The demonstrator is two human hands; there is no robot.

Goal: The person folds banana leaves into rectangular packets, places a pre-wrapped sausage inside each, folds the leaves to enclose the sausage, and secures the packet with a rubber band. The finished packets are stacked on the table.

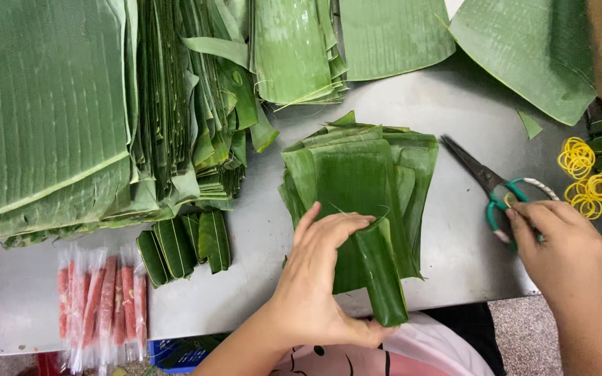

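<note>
- left hand (pixel 318 278) grasps a rolled leaf parcel (pixel 382 275) over the cut leaf stack (pixel 357 174).
- right hand (pixel 566 254) closes on green-handled scissors (pixel 492 184) lying on the table (pixel 454 257).

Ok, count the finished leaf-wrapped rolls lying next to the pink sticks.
4 wrapped rolls lie side by side on the table, just above and right of the pink sticks. A fifth is in the left hand, and more may sit at the right edge, partly cut off.
</note>
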